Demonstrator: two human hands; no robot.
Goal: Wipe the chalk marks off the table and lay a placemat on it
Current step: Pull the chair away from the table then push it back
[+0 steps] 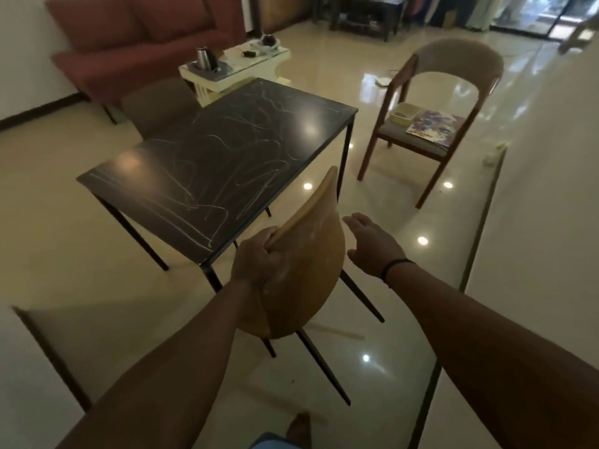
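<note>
The left hand (256, 264) is gripping the top edge of the tan chair (304, 273), fingers curled over its backrest, while the right hand (372, 244) is hovering just beside it with fingers relaxed and holding nothing. Beyond the chair, the dark table (227, 157) is standing covered in chalk marks (207, 189). On the wooden chair (431, 115) well to the right, a colourful placemat (434, 126) is lying on the seat.

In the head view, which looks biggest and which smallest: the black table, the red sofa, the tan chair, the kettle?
1. black table
2. red sofa, cut off by the frame's edge
3. tan chair, enlarged by nearness to the camera
4. kettle
</note>
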